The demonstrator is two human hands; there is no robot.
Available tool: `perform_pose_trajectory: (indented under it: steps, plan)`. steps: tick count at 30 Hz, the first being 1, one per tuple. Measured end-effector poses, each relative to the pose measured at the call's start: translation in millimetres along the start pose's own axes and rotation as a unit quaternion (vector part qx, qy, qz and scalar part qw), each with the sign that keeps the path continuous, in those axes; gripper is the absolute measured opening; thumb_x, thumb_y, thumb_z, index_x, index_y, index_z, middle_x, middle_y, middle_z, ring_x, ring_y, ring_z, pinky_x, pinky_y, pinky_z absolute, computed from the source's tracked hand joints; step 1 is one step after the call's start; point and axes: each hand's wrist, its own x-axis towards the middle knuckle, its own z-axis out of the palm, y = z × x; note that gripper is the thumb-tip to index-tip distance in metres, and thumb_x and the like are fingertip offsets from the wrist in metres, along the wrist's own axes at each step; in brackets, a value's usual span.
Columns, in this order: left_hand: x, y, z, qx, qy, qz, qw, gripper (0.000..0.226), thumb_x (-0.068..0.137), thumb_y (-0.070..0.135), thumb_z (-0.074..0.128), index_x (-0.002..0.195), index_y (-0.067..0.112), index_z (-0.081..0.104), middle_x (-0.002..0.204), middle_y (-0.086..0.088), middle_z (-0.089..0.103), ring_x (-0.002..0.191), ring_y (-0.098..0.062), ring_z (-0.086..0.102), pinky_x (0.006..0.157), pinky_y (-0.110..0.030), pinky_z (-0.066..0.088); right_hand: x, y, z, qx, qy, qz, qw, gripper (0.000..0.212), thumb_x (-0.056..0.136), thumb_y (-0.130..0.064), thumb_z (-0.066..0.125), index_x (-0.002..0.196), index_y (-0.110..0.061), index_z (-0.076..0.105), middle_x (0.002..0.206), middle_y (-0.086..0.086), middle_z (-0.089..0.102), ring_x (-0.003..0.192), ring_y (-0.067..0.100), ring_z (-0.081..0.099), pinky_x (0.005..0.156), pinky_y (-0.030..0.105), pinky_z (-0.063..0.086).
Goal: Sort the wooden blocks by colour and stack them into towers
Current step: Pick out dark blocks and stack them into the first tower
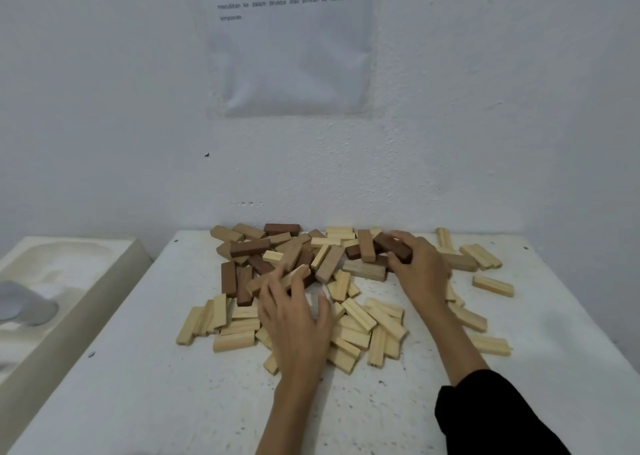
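A loose heap of wooden blocks covers the far half of the white table [173, 402]. Dark brown blocks [249, 247] and mid-brown blocks [366, 245] lie mixed at the back; pale blocks [358, 314] spread flat across the front and right. My left hand [294, 319] reaches into the middle of the heap, its fingers pinching a pale block [295, 276] at the edge of the brown ones. My right hand [420, 264] is at the back right, its fingers and thumb curled round a dark brown block [393, 246].
The table stands against a white wall with a printed sheet [291, 42] taped above it. A cream moulded tray [52, 281] sits to the left of the table, with a grey object [24, 304] on it. Bare tabletop lies in front of the heap.
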Motion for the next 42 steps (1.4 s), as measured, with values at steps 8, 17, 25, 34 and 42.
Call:
perform_pose_trajectory:
  steps: [8, 17, 25, 34, 42]
  plan:
    - [0.0, 0.6, -1.7, 0.017, -0.005, -0.007, 1.000, 0.054, 0.080, 0.044, 0.037, 0.122, 0.019, 0.060, 0.135, -0.008, 0.047, 0.127, -0.029, 0.037, 0.101, -0.054, 0.035, 16.1, 2.9, -32.5, 0.347, -0.025, 0.117, 0.930, 0.032, 0.077, 0.003, 0.070, 0.093, -0.024, 0.069, 0.091, 0.001, 0.066, 0.081, 0.010, 0.060, 0.072, 0.019, 0.052]
    - [19.5, -27.6, -23.8, 0.051, 0.034, -0.105, 0.993, 0.046, 0.079, 0.001, 0.059, 0.123, 0.013, 0.058, 0.133, -0.009, 0.050, 0.125, -0.032, 0.038, 0.104, -0.049, 0.024, 10.2, -4.8, -27.5, 0.059, -0.090, 0.029, 0.994, 0.018, 0.091, -0.024, 0.058, 0.082, -0.010, 0.061, 0.079, 0.005, 0.054, 0.080, 0.023, 0.051, 0.064, 0.024, 0.039]
    - [20.3, -30.1, -24.1, 0.016, 0.064, -0.111, 0.992, 0.039, 0.084, -0.001, 0.059, 0.116, 0.021, 0.063, 0.107, -0.004, 0.061, 0.101, -0.022, 0.053, 0.102, -0.040, 0.023, 2.2, -3.7, -20.2, -0.119, -0.207, -0.023, 0.971, 0.011, 0.087, -0.026, 0.059, 0.096, -0.020, 0.055, 0.086, -0.007, 0.049, 0.099, 0.019, 0.042, 0.078, 0.035, 0.035]
    - [25.0, -33.4, -23.6, -0.146, 0.173, -0.116, 0.967, 0.029, 0.088, -0.008, 0.051, 0.105, 0.008, 0.067, 0.106, -0.001, 0.048, 0.099, -0.014, 0.051, 0.090, -0.036, 0.048, 7.8, 13.5, -41.8, -0.021, -0.286, -0.052, 0.957, 0.041, 0.074, -0.001, 0.069, 0.083, -0.040, 0.061, 0.100, -0.011, 0.061, 0.101, 0.015, 0.049, 0.087, 0.036, 0.043]
    - [22.9, -26.5, -28.4, -0.212, 0.158, -0.131, 0.956, 0.024, 0.090, -0.002, 0.053, 0.103, 0.014, 0.067, 0.111, -0.003, 0.053, 0.100, 0.008, 0.046, 0.083, 0.002, 0.031, 4.7, 16.6, -39.1, -0.028, -0.239, -0.078, 0.967, 0.044, 0.070, -0.008, 0.077, 0.072, -0.047, 0.058, 0.089, -0.012, 0.066, 0.091, 0.014, 0.049, 0.077, 0.035, 0.045]
